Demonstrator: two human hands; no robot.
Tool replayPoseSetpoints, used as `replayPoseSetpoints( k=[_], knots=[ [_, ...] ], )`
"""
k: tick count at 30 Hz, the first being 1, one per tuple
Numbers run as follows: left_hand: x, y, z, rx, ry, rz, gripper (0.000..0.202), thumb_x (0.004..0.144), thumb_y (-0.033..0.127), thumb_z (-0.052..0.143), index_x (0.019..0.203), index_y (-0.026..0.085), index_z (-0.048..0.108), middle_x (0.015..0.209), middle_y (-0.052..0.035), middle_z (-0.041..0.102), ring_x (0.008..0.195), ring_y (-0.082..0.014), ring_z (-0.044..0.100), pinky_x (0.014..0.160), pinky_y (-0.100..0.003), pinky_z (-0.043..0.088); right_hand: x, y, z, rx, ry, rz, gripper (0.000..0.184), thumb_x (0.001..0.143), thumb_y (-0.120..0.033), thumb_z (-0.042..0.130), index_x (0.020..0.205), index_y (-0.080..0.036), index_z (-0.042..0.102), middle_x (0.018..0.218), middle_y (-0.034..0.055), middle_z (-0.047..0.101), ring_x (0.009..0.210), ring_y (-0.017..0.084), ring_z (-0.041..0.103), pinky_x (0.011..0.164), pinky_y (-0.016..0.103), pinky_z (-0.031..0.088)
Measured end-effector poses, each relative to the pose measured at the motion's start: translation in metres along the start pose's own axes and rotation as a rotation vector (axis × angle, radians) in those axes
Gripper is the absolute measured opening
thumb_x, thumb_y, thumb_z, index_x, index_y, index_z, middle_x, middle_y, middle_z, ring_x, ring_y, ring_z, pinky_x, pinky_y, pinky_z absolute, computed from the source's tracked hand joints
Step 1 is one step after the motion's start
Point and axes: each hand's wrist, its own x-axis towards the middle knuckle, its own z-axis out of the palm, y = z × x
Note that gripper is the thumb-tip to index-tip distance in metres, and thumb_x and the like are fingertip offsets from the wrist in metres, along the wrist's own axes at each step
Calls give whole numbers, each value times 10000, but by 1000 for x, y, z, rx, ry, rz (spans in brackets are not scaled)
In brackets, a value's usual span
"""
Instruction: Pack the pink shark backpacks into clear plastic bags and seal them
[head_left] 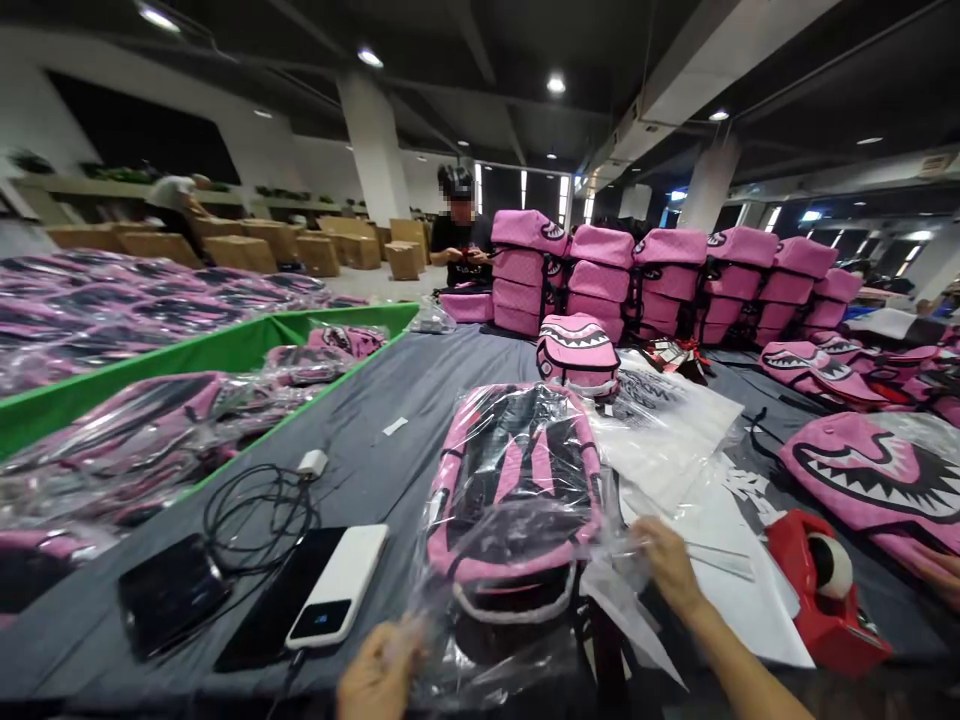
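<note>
A pink and black backpack (517,470) lies on the dark cloth in front of me, its strap side up, inside a clear plastic bag (480,545). My left hand (381,668) is closed on the bag's near left edge. At the right side, my right hand (667,565) grips the same plastic, slightly blurred. Loose film hangs between the hands at the backpack's lower end. Just beyond the backpack sits a smaller pink bag (577,350) with a shark-mouth print.
A white power bank (339,585), a black wallet-like item (174,595) and cables lie left. Right are a red tape dispenser (825,590), plastic bags (667,430) and pink bags. A green-walled bin (225,345) holds wrapped bags. A person (459,235) stands beyond the stacked pink bags (600,270).
</note>
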Motion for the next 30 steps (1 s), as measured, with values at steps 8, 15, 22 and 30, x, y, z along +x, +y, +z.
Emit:
replayPoseSetpoints(
  k=[8,15,22,30],
  knots=[
    [-79,-5,-3,-320,-155,-578,662,625,858,635,670,198,607,569,-24,628,447,-152,491,491,-328,500,-78,34,-57,-67,143,519,486,764,-685,526,777,-210,628,691,61,679,585,206,603,516,305,490],
    [-99,4,49,177,-673,15,546,853,678,577,1108,235,769,1223,-105,743,1184,-317,651,1112,-493,461,-107,-22,-23,136,-176,497,579,884,-711,472,698,-185,627,549,1,551,490,140,499,492,258,426],
    [-112,-18,127,331,-733,314,538,950,393,529,1469,252,511,1455,-95,609,1336,-261,573,1148,-456,435,-90,-53,30,-364,34,1,748,800,-430,714,1461,-166,485,1367,186,595,1263,349,557,1050,527,492],
    [-119,-12,149,441,-687,259,732,924,417,544,1572,162,320,992,-55,715,903,-226,707,892,-388,557,-95,-10,23,-409,-88,97,697,792,-40,492,1476,-176,496,1254,148,707,1106,281,688,961,441,568]
  ],
)
